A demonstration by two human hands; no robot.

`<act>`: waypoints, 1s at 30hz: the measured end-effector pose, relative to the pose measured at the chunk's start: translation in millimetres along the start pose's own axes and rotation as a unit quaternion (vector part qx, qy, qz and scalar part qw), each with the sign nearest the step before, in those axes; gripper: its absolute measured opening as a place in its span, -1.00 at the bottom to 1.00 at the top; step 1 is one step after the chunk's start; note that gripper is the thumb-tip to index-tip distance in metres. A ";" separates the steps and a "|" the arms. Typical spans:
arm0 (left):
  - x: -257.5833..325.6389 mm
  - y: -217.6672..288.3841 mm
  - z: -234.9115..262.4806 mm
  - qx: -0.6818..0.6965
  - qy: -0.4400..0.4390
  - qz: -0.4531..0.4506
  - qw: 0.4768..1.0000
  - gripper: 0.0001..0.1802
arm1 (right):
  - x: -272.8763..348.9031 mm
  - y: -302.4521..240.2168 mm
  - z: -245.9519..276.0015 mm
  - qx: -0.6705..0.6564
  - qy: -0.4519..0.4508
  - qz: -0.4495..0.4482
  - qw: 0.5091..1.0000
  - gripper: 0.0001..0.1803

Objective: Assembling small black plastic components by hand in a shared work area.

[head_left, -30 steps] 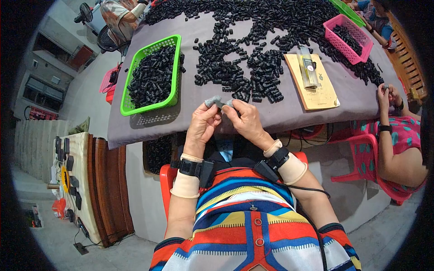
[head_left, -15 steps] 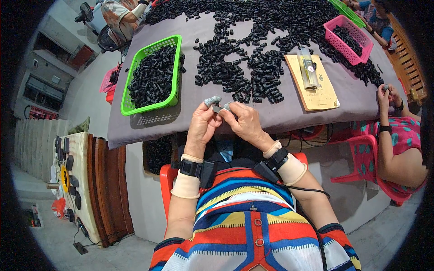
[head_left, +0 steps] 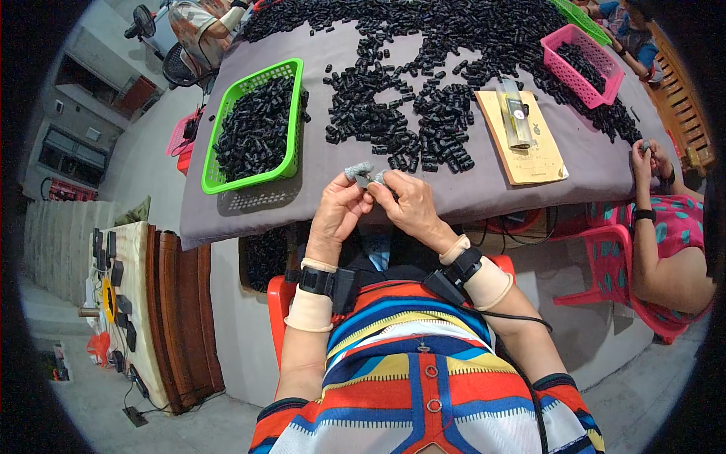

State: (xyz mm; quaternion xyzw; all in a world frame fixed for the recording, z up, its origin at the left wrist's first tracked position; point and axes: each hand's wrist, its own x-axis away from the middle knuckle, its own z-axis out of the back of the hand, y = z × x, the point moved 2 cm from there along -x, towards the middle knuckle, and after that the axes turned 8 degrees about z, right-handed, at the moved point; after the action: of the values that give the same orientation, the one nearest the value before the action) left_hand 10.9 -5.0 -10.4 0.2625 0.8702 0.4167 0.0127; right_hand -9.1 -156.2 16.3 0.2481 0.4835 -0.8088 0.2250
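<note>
Just over the table's near edge, my left hand [head_left: 340, 210] and my right hand [head_left: 410, 200] meet, fingertips pinched together. Between them is a small dark piece [head_left: 363, 181], mostly hidden by the fingers; its exact kind is too small to make out. Grey coverings wrap a fingertip on each hand. Beyond my hands, a loose pile of small black cylindrical parts [head_left: 446, 140] lies on the grey tablecloth [head_left: 318, 163]. To the left stands a green basket [head_left: 296, 121] filled with similar black parts.
A tan paper pad [head_left: 537, 163] with a clear flat packet [head_left: 516, 121] lies right of the pile. A pink basket [head_left: 612, 87] of black parts stands farther right. Another person's hands [head_left: 654, 155] are at the right table edge, beside a red chair [head_left: 597, 265].
My fingertips have shifted slightly around the small dark piece, and the covered left fingertip has bent a little lower over it. Otherwise little differs.
</note>
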 end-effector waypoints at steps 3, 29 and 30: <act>-2.8 -0.2 7.1 0.043 -0.010 0.005 0.999 -0.65 | 0.7 0.7 0.6 0.005 0.000 0.019 1.000 -0.72; -1.6 -0.1 0.6 0.046 -0.008 0.007 0.999 -0.66 | 1.2 -0.6 -2.2 0.039 -0.002 0.031 0.999 -0.73; -1.3 0.1 0.8 0.047 -0.012 0.008 0.999 -0.66 | 1.6 -0.3 -2.7 0.039 -0.003 0.031 0.999 -0.73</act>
State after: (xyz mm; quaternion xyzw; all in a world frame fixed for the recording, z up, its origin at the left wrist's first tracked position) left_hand 12.3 -4.9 -11.1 0.2749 0.8864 0.3724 0.0069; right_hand -10.0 -153.9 14.4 0.2693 0.4434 -0.8202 0.2412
